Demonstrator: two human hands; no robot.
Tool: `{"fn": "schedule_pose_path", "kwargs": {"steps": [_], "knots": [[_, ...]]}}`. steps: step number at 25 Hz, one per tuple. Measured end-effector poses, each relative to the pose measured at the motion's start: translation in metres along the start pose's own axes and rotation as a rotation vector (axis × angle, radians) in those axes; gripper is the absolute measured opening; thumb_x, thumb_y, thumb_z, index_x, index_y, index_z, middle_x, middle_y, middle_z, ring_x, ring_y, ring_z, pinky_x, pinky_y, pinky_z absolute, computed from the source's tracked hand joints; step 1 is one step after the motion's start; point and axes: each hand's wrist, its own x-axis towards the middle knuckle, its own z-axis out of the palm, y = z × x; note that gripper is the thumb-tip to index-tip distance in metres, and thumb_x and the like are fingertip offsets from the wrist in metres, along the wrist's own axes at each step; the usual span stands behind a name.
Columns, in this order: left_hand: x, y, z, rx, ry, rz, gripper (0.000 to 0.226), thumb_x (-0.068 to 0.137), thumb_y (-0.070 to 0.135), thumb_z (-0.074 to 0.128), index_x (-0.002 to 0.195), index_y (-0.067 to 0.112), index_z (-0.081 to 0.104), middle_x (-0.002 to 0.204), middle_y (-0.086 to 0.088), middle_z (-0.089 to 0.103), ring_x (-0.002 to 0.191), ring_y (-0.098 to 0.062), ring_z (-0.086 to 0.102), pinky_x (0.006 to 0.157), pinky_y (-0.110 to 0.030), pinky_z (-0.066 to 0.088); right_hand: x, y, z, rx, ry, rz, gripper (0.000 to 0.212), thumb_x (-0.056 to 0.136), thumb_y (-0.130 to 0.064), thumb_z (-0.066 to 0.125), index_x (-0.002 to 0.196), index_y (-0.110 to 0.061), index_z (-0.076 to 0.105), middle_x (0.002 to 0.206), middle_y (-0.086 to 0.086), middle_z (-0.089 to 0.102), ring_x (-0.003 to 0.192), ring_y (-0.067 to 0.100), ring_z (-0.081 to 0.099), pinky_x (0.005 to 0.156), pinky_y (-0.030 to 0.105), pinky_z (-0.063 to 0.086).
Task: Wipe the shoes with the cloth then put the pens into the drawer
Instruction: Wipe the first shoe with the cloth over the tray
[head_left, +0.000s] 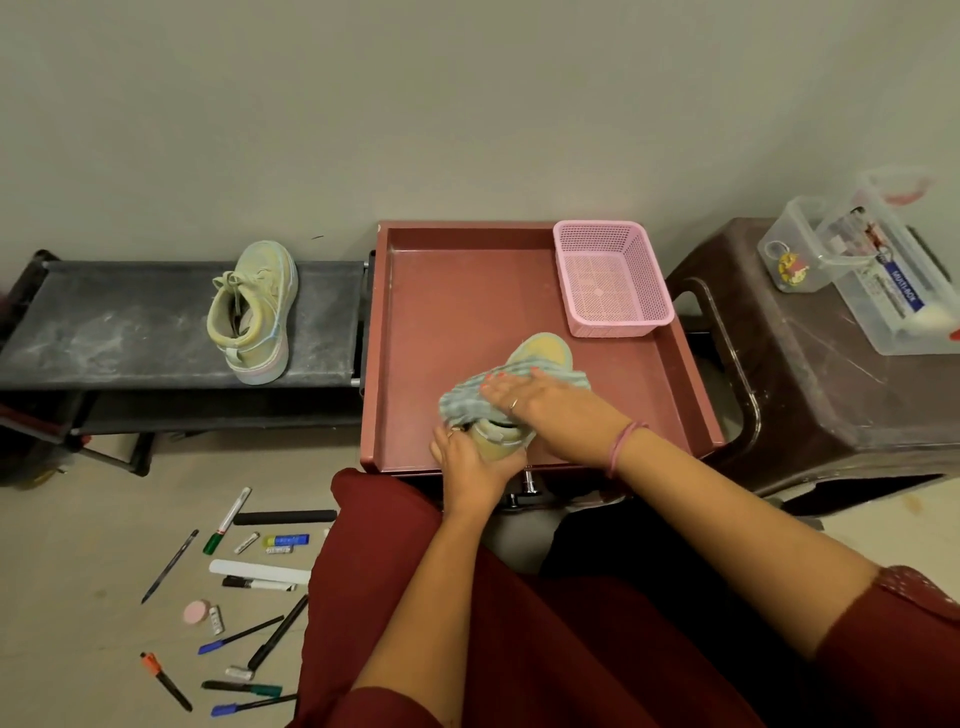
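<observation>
A pale shoe (537, 358) lay near the front edge of the reddish drawer (467, 291), its heel toward the person; the left hand (470, 460) gripped that heel while the right hand (524, 392), fingers straight, pressed a striped grey-blue cloth (462, 402) flat onto the shoe's top; a pink basket (613, 278) sat in the drawer's far right corner. The second shoe (254, 312) stood on the dusty black rack (130, 322) toward its right end; pens (249, 623) and markers lay scattered on the floor (78, 519) at the person's left; a brown stool (810, 395) carried clear plastic boxes (872, 270).
</observation>
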Motion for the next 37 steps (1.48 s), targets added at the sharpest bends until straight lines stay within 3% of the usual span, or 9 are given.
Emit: {"fn": "schedule_pose_path", "kwargs": {"steps": [3, 7, 11, 15, 20, 23, 28, 33, 37], "knots": [[-0.004, 0.004, -0.003, -0.045, 0.03, 0.006, 0.067, 0.062, 0.022, 0.088, 0.114, -0.002, 0.053, 0.104, 0.002, 0.036, 0.113, -0.027, 0.037, 0.102, -0.039, 0.031, 0.011, 0.022, 0.003, -0.036, 0.085, 0.12, 0.042, 0.095, -0.007, 0.039, 0.136, -0.01, 0.042, 0.144, 0.009, 0.044, 0.135, 0.021, 0.038, 0.113, 0.037, 0.025], [-0.008, 0.0, 0.001, 0.024, -0.012, 0.023, 0.06, 0.059, 0.046, 0.078, 0.096, 0.0, 0.067, 0.092, -0.012, 0.062, 0.103, -0.03, 0.046, 0.093, -0.039, 0.038, 0.014, 0.002, 0.012, 0.0, -0.025, -0.163, 0.028, 0.089, -0.01, 0.048, 0.115, -0.014, 0.059, 0.118, 0.005, 0.065, 0.11, 0.021, 0.059, 0.098, 0.036, 0.043], [-0.009, 0.002, -0.001, -0.038, 0.047, 0.057, 0.071, 0.059, 0.027, 0.088, 0.117, 0.005, 0.054, 0.111, -0.005, 0.045, 0.107, -0.017, 0.036, 0.091, -0.02, 0.028, 0.02, 0.047, 0.004, 0.027, -0.032, 0.107, 0.034, 0.09, -0.013, 0.046, 0.121, -0.024, 0.056, 0.121, 0.003, 0.063, 0.111, 0.024, 0.058, 0.094, 0.04, 0.047], [-0.01, -0.004, 0.005, 0.078, 0.103, 0.101, 0.063, 0.054, 0.026, 0.091, 0.102, -0.003, 0.062, 0.098, -0.016, 0.058, 0.102, -0.036, 0.049, 0.092, -0.044, 0.043, 0.022, 0.011, 0.008, 0.033, -0.09, -0.164, 0.03, 0.085, -0.009, 0.051, 0.113, -0.014, 0.06, 0.114, 0.006, 0.066, 0.106, 0.024, 0.061, 0.093, 0.038, 0.046], [-0.008, -0.001, -0.002, -0.023, 0.039, 0.097, 0.07, 0.061, 0.022, 0.087, 0.12, 0.004, 0.054, 0.113, -0.002, 0.044, 0.111, -0.021, 0.038, 0.097, -0.03, 0.034, 0.03, 0.052, 0.0, 0.033, -0.115, 0.059, 0.036, 0.091, -0.015, 0.049, 0.126, -0.023, 0.056, 0.124, 0.003, 0.063, 0.114, 0.023, 0.057, 0.098, 0.036, 0.044], [-0.006, -0.004, -0.001, -0.009, 0.038, 0.059, 0.067, 0.061, 0.025, 0.087, 0.115, 0.001, 0.056, 0.113, -0.01, 0.048, 0.111, -0.029, 0.041, 0.099, -0.041, 0.039, 0.036, 0.031, 0.003, -0.078, -0.117, -0.111, 0.033, 0.091, -0.017, 0.048, 0.123, -0.021, 0.058, 0.12, 0.002, 0.064, 0.111, 0.022, 0.059, 0.093, 0.037, 0.047], [-0.004, -0.007, -0.002, -0.051, 0.003, 0.029, 0.085, 0.063, 0.027, 0.086, 0.135, 0.011, 0.045, 0.126, -0.004, 0.043, 0.119, -0.022, 0.036, 0.101, -0.035, 0.037, 0.027, 0.08, -0.019, 0.259, -0.087, 0.229, 0.042, 0.091, -0.008, 0.049, 0.131, -0.019, 0.055, 0.124, 0.008, 0.062, 0.114, 0.028, 0.057, 0.096, 0.031, 0.045], [0.001, -0.019, -0.006, -0.105, -0.025, 0.016, 0.085, 0.063, 0.031, 0.083, 0.138, 0.021, 0.046, 0.125, 0.001, 0.055, 0.118, -0.018, 0.049, 0.103, -0.04, 0.042, -0.003, 0.11, -0.003, 1.007, 0.399, 0.72, 0.057, 0.08, 0.016, 0.038, 0.124, -0.015, 0.059, 0.121, 0.014, 0.06, 0.103, 0.025, 0.059, 0.09, 0.031, 0.05], [-0.002, -0.02, -0.009, -0.223, 0.024, -0.058, 0.071, 0.062, 0.029, 0.085, 0.127, 0.027, 0.055, 0.113, 0.008, 0.065, 0.104, -0.01, 0.062, 0.089, -0.032, 0.052, -0.03, 0.092, 0.01, 1.657, 0.563, 0.91, 0.06, 0.075, 0.021, 0.032, 0.116, -0.013, 0.059, 0.096, 0.013, 0.066, 0.076, 0.025, 0.066, 0.06, 0.03, 0.057]]}}
